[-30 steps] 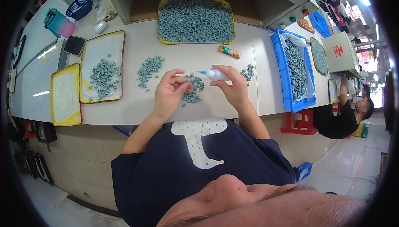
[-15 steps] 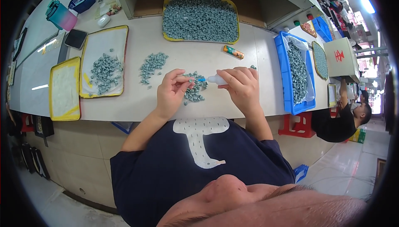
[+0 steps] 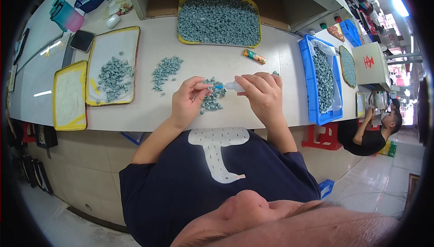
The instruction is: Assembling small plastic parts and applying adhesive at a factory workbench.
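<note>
Right hand is closed round a white squeeze bottle, whose long axis runs crosswise between the hands, its blue nozzle pointing at the left hand; that one's thumb and fingertips nearly meet, though I can't tell from here what they pinch. I count one bottle, one heap of grey-green stone chips between the hands, another heap beyond the left, two yellow-edged trays farther left.

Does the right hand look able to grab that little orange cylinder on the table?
Probably not straight away: the right hand is gripping a white squeeze bottle. Otherwise, the way looks free, since the orange cylinder lies just beyond that hand, with nothing visible between.
</note>
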